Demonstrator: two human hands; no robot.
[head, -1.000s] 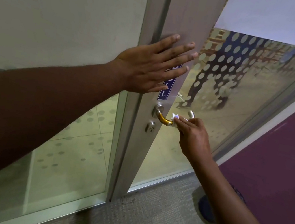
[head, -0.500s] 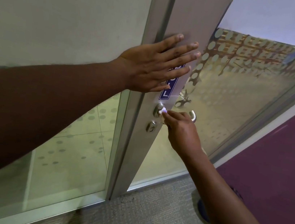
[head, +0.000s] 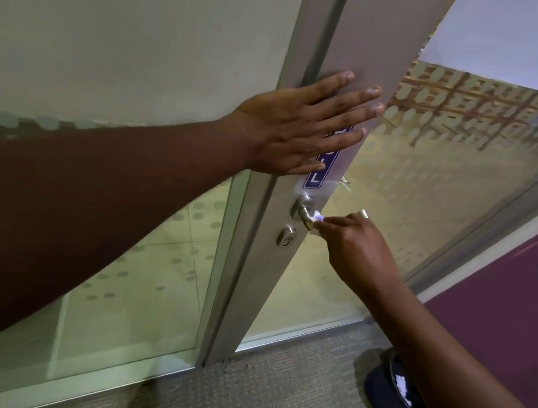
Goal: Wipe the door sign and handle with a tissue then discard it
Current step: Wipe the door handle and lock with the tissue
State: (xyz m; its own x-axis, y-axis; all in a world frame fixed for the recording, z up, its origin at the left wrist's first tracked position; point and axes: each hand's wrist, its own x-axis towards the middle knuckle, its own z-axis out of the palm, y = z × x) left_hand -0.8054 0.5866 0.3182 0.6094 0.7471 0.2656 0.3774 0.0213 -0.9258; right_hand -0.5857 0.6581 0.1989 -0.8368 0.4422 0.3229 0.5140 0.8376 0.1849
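Head view of a person's two bare arms reaching to a grey metal-framed glass door [head: 369,45]. The left hand [head: 291,131] lies flat and open against the door stile, fingers spread and extended, palm pressed on the surface. Beneath its lower fingers sits a narrow blue vertical door sign with white letters [head: 320,169]; the hand covers the sign's upper part, and only the lowest letter, an L, reads clearly.

Just below the left hand, a brushed silver lever door handle [head: 305,209] projects from its round rose. The right hand [head: 358,247] is closed in a pinch around a small crumpled white tissue [head: 318,218], which is pressed against the handle's shaft close to the rose. The handle's far end [head: 362,213] shows just above the right hand's knuckles. Directly below the handle, to the left of the right hand, is an oval silver keyhole plate [head: 286,237].

Left of the left forearm stands a fixed glass panel with a frosted dot pattern [head: 147,273]. Under the right forearm, on grey ribbed carpet [head: 268,394], sits a dark round waste bin [head: 386,393] with white scraps visible inside. Right of the right forearm is a purple wall surface [head: 505,306].
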